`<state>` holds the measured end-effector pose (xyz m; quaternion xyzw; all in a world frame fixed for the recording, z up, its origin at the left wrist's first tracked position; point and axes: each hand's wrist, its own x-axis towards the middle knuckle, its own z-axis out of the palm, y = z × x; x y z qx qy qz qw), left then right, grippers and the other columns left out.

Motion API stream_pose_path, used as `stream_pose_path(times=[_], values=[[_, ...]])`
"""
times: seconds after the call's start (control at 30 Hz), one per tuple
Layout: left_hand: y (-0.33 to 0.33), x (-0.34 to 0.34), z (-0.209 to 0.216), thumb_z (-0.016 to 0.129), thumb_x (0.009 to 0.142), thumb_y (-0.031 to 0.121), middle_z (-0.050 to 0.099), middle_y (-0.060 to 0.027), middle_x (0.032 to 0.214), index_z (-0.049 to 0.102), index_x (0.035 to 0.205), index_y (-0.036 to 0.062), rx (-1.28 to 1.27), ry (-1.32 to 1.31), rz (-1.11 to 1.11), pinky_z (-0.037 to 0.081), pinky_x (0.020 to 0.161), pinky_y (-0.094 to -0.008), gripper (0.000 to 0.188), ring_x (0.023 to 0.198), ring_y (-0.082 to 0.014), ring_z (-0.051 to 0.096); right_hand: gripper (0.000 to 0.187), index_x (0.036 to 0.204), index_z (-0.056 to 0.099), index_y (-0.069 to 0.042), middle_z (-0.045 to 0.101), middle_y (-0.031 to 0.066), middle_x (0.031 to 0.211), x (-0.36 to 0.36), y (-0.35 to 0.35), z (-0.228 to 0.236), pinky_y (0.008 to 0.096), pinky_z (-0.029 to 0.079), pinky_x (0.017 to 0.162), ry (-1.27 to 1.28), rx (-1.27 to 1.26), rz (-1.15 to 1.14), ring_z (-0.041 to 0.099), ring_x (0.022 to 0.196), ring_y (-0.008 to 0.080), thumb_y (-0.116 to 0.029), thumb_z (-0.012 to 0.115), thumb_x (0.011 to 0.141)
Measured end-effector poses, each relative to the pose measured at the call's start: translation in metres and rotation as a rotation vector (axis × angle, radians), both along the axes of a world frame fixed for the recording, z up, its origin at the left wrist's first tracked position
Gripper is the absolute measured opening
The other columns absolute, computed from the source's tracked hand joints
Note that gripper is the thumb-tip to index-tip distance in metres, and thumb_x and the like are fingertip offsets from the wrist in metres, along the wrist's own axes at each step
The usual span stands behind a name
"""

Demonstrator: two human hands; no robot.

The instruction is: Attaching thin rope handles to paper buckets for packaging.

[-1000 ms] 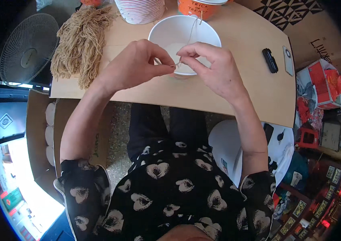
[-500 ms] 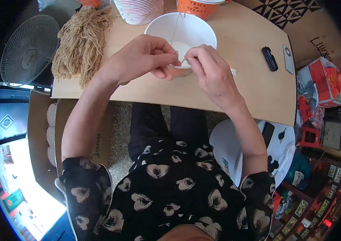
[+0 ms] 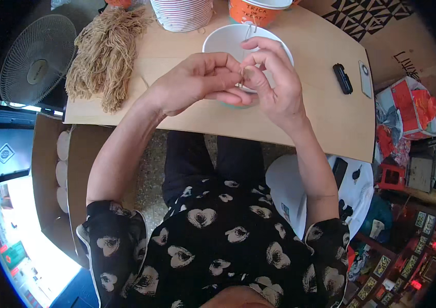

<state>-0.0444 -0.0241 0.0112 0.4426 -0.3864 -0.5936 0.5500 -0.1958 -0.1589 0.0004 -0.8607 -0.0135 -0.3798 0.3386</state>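
A white paper bucket [image 3: 221, 41] stands on the table in front of me, its near side largely hidden by my hands. From its far rim a thin tan string [image 3: 255, 21] runs toward my fingers. Above the near rim, my left hand [image 3: 202, 79] pinches the string between thumb and forefinger, its lower fingers loosely curled. My right hand [image 3: 277, 82] meets it there, thumb and forefinger closed on the string at the left fingertips and the other fingers raised over the bucket. The exact loop or knot between the fingertips is too small to make out.
A bundle of tan strings [image 3: 107, 59] lies at the table's left. Behind are a stack of white buckets [image 3: 183, 13] and an orange printed bucket [image 3: 253, 13]. A black clip-like object [image 3: 343, 78] and a phone-like slab [image 3: 365, 79] lie right. An open carton [image 3: 48, 174] stands lower left.
Both hands and the bucket have shifted slightly to the right in view. My hands have come together, fingertips now touching, and the right hand's outer fingers have lifted.
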Motion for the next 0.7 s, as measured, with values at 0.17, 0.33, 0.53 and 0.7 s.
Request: stream_pose_path(times=[0.17, 0.33, 0.53, 0.7], values=[[0.008, 0.016, -0.015, 0.054, 0.101, 0.014, 0.069, -0.0121, 0.105, 0.057, 0.114, -0.0010, -0.029, -0.153, -0.050, 0.055, 0.088, -0.0263, 0.020, 0.096, -0.0163, 0.069, 0.007, 0.101, 0.057, -0.001, 0.064, 0.0088, 0.090, -0.001, 0.002, -0.011, 0.0291, 0.052, 0.072, 0.205, 0.335, 0.073, 0.063, 0.082, 0.0162, -0.007, 0.054, 0.099], [0.013, 0.024, -0.016, 0.054, 0.101, 0.015, 0.069, -0.0109, 0.106, 0.059, 0.117, -0.0011, -0.040, -0.151, -0.038, 0.055, 0.086, -0.0255, 0.023, 0.094, -0.0145, 0.068, 0.011, 0.103, 0.055, 0.000, 0.061, 0.0048, 0.077, 0.007, 0.013, -0.009, 0.0274, 0.049, 0.066, 0.263, 0.336, 0.023, 0.058, 0.071, 0.0118, -0.010, 0.049, 0.102], [0.017, 0.023, -0.010, 0.055, 0.102, 0.020, 0.070, -0.0075, 0.102, 0.061, 0.118, 0.0012, 0.037, -0.142, -0.011, 0.055, 0.083, -0.0233, 0.026, 0.093, -0.0128, 0.068, 0.010, 0.103, 0.053, 0.000, 0.052, 0.0021, 0.072, 0.010, 0.011, -0.010, 0.0255, 0.044, 0.060, 0.217, 0.423, 0.036, 0.049, 0.065, 0.0085, -0.009, 0.048, 0.101], [0.020, 0.025, -0.016, 0.056, 0.101, 0.022, 0.070, -0.0046, 0.097, 0.065, 0.114, 0.0019, -0.015, -0.197, -0.004, 0.055, 0.080, -0.0216, 0.026, 0.087, -0.0100, 0.068, 0.010, 0.101, 0.055, 0.000, 0.053, -0.0005, 0.074, 0.006, 0.010, -0.001, 0.0214, 0.041, 0.061, 0.264, 0.427, 0.071, 0.049, 0.067, 0.0055, -0.009, 0.051, 0.101]])
